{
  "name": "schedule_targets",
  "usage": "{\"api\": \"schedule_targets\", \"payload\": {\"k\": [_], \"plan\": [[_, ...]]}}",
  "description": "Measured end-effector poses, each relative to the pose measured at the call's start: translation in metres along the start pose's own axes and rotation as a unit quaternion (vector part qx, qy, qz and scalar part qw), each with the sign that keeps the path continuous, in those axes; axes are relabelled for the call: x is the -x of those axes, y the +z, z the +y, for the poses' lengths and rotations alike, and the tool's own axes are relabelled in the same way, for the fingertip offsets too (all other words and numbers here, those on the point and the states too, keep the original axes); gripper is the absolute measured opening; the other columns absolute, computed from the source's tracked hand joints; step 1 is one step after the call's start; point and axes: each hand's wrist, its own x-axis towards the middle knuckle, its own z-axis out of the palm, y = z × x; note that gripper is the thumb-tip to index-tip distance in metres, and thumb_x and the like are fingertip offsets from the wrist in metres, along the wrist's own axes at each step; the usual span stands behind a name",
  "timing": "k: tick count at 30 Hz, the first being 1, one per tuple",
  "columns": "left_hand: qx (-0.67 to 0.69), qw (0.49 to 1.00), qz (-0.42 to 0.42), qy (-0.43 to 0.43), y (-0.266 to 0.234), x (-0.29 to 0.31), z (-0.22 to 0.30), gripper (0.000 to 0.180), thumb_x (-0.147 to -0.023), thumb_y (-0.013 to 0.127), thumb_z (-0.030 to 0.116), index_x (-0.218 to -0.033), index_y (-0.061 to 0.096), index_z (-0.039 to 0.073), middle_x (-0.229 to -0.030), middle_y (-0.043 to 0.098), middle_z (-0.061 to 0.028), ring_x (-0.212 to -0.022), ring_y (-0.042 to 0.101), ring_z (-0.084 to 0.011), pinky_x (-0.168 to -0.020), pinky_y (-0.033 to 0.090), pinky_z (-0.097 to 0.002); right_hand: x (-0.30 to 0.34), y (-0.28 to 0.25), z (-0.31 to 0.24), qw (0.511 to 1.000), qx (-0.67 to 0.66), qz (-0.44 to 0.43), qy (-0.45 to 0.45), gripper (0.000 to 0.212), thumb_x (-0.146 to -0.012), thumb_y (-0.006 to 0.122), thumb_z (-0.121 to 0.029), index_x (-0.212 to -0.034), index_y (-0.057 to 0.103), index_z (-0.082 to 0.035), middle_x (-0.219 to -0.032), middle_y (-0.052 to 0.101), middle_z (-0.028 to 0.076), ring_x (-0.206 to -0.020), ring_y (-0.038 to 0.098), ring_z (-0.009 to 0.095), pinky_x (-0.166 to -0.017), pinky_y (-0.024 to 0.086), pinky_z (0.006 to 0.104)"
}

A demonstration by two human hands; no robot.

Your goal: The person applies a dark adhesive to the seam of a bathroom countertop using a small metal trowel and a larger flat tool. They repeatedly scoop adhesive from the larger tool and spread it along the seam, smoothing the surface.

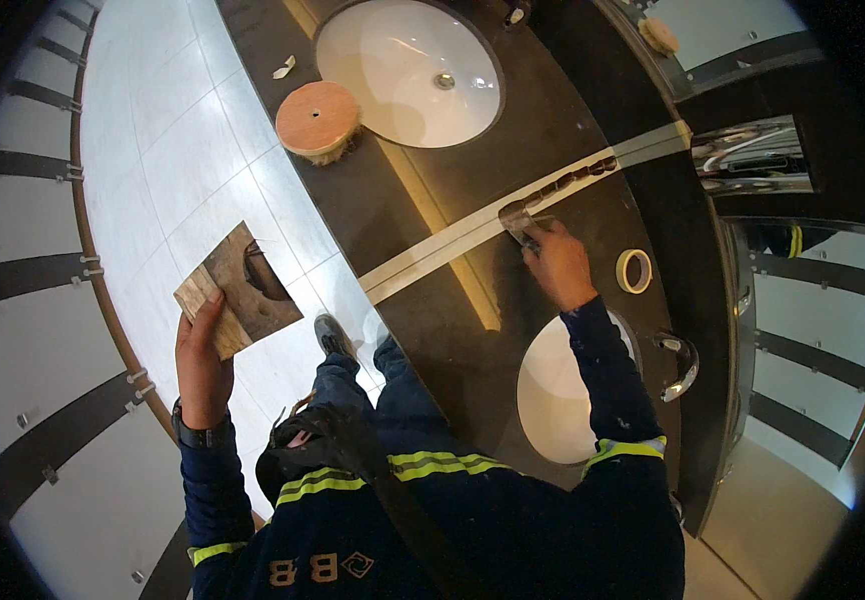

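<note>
My left hand [205, 360] grips a square, worn board [221, 312], thumb on top, held out over the floor at the left. Dark paste [265, 272] is smeared across the board's far right part. Over the dark countertop [463, 330], my right hand [561, 265] pinches a small flat scraper [519, 219]. Its blade touches the seam between two pale strips of masking tape [418, 252]. Dark dabs of paste [575, 180] sit along the taped seam, from the blade toward the backsplash.
A round wooden-backed brush [315, 118] lies by the counter's front edge, near a white scrap [284, 67]. White sinks lie beyond [353, 55] and nearer [551, 400]. A tape roll [621, 272] and chrome faucet [691, 370] stand toward the mirror [813, 300]. Cubicle panels [38, 345] line the left.
</note>
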Motion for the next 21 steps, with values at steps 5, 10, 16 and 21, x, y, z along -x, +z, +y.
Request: {"api": "schedule_targets", "payload": {"k": [5,10,16,21], "plan": [[0.008,1.000,0.001,0.001,-0.005,-0.003,-0.005,0.059,-0.099,0.068,0.033,-0.139,0.046,-0.004,-0.126,0.060,-0.0168,-0.116,0.063,-0.0234,-0.102,0.050,-0.0358,0.001,-0.001,-0.023,0.999,-0.040,0.001,-0.006,0.036,-0.090,0.074,-0.019,-0.125,0.070,-0.011,-0.114,0.064,0.023,-0.095,0.070,0.041,-0.084,0.058,0.0490],[0.009,1.000,0.014,-0.023,-0.007,-0.003,-0.006,0.060,-0.099,0.068,0.032,-0.140,0.046,-0.004,-0.126,0.061,-0.0162,-0.117,0.062,-0.0230,-0.102,0.049,-0.0353,0.006,0.025,-0.026,0.999,-0.032,-0.008,-0.007,0.037,-0.088,0.075,-0.020,-0.124,0.071,-0.011,-0.108,0.064,0.019,-0.091,0.069,0.040,-0.080,0.057,0.0479],[0.013,0.999,0.024,-0.017,-0.007,0.002,-0.005,0.060,-0.098,0.069,0.033,-0.140,0.047,-0.004,-0.126,0.061,-0.0158,-0.118,0.062,-0.0232,-0.104,0.047,-0.0360,0.008,0.003,-0.041,0.999,-0.033,-0.027,-0.021,0.038,-0.091,0.074,-0.021,-0.126,0.068,-0.010,-0.115,0.062,0.022,-0.095,0.070,0.042,-0.082,0.059,0.0485],[-0.046,0.999,0.011,0.011,-0.018,0.000,-0.018,0.059,-0.099,0.069,0.032,-0.141,0.047,-0.004,-0.127,0.061,-0.0150,-0.117,0.062,-0.0242,-0.104,0.048,-0.0367,0.015,0.028,-0.058,0.997,-0.060,-0.036,-0.014,0.036,-0.090,0.074,-0.021,-0.124,0.069,-0.011,-0.116,0.063,0.021,-0.096,0.070,0.041,-0.081,0.059,0.0486]]}}
